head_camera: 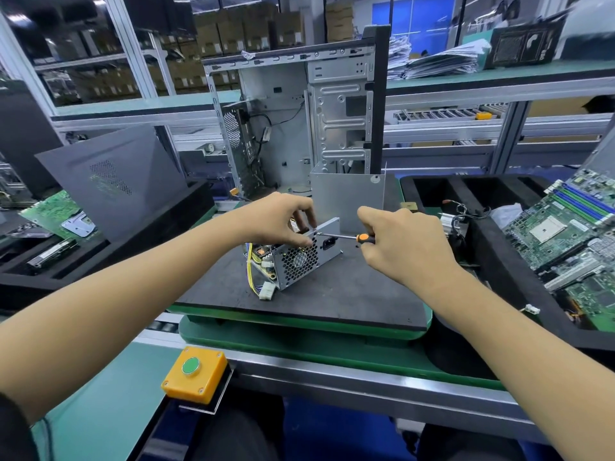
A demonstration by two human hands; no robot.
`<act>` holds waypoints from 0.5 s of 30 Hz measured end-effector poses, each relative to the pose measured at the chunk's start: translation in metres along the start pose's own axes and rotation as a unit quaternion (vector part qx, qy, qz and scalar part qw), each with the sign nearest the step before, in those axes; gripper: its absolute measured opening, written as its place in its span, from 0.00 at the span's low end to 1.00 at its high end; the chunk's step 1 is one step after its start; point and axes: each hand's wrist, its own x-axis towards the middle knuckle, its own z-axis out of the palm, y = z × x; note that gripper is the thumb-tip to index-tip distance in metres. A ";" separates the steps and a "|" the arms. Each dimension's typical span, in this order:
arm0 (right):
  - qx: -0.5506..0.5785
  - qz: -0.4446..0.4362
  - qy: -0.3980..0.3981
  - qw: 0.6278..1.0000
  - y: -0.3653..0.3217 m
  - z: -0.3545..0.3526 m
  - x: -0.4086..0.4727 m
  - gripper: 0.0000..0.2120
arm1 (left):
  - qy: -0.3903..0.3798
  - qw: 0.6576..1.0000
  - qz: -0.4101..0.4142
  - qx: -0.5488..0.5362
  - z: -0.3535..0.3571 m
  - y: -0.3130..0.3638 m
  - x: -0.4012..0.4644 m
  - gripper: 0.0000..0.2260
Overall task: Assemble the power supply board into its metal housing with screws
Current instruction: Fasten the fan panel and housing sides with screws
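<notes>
Two hands | left (283, 218) grips housing (296, 257) | right (399, 241) grips screwdriver (346, 236) | screw hidden

A: What does the figure show of the person?

B: Two bare forearms entering from the lower corners, each ending in a bare hand: left hand (279, 217), right hand (404, 242). No gloves, rings or watch show on either.

A: Any clothing?

B: At the lower left edge, a dark sleeve (15, 427) covers the left upper arm, its hem just above the elbow. The right arm is uncovered as far as the picture's edge. Below the counter's front rail, dark trousers (239, 434) cover both legs.
</notes>
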 end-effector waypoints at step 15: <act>0.005 0.010 0.018 1.000 -0.002 0.009 0.001 0.13 | 0.126 0.989 -0.051 -0.064 0.031 0.003 -0.006 0.08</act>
